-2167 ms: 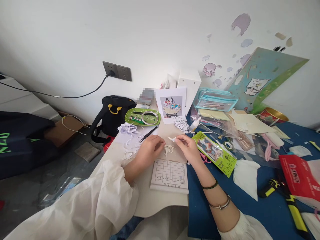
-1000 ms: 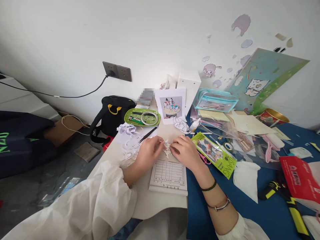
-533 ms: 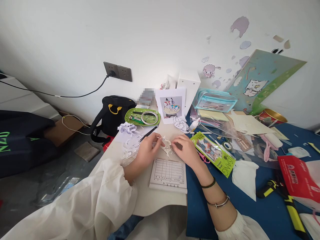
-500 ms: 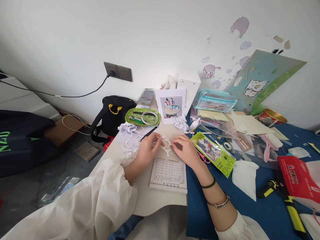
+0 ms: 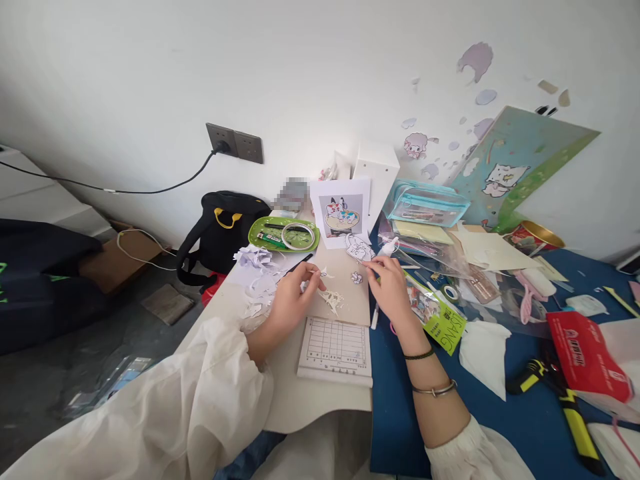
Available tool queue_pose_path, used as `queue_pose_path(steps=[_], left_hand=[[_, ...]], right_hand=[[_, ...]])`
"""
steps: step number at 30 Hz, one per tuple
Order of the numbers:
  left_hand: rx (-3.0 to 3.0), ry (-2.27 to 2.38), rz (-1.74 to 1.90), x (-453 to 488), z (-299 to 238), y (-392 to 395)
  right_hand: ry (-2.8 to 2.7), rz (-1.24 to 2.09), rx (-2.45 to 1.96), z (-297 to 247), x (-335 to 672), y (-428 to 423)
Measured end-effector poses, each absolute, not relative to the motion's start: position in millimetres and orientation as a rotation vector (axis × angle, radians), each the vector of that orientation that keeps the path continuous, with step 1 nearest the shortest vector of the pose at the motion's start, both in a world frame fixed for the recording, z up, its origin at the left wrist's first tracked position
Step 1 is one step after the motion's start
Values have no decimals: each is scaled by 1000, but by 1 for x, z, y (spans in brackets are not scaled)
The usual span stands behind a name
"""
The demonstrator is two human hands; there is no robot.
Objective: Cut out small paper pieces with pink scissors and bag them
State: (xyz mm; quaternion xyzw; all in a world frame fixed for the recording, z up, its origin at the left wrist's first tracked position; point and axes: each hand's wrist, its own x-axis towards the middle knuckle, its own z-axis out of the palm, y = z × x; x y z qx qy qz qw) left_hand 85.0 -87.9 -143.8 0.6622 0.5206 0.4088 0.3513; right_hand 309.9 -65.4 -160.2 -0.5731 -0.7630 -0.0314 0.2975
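Note:
My left hand (image 5: pixel 294 295) rests on the pale desk (image 5: pixel 310 400), thumb and forefinger pinched on a small white paper piece (image 5: pixel 323 272). My right hand (image 5: pixel 393 288) reaches further back, fingertips pressed together just below a black-and-white cartoon cutout (image 5: pixel 358 248); whether they hold anything I cannot see. Between the hands, on a brown card (image 5: pixel 350 297), lie a heap of thin paper scraps (image 5: pixel 332 300) and a tiny coloured cutout (image 5: pixel 357 277). A ruled notepad (image 5: pixel 336 343) lies in front of the card.
A green tray (image 5: pixel 263 233) with a tape roll, a black pen (image 5: pixel 300 261) and shredded paper (image 5: pixel 255 260) sit at the left. A printed picture (image 5: pixel 341 212) stands behind. On the blue mat (image 5: pixel 400 413) to the right are a green packet (image 5: pixel 443 323), a pouch (image 5: pixel 427 203) and a yellow-black tool (image 5: pixel 567 397).
My right hand left the scrap heap and moved back and right toward the cartoon cutout. A tiny coloured cutout now shows on the card. My left hand stays pinched on its paper piece.

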Motion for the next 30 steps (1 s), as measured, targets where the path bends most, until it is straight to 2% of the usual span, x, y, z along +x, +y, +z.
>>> queue_pose_path(steps=[11, 30], left_hand=[[1707, 1338, 1076, 85, -143, -88], [1696, 1320, 1081, 85, -143, -88]], right_hand=[[-2145, -222, -1617, -163, 300, -62], [-2122, -133, -1698, -165, 300, -59]])
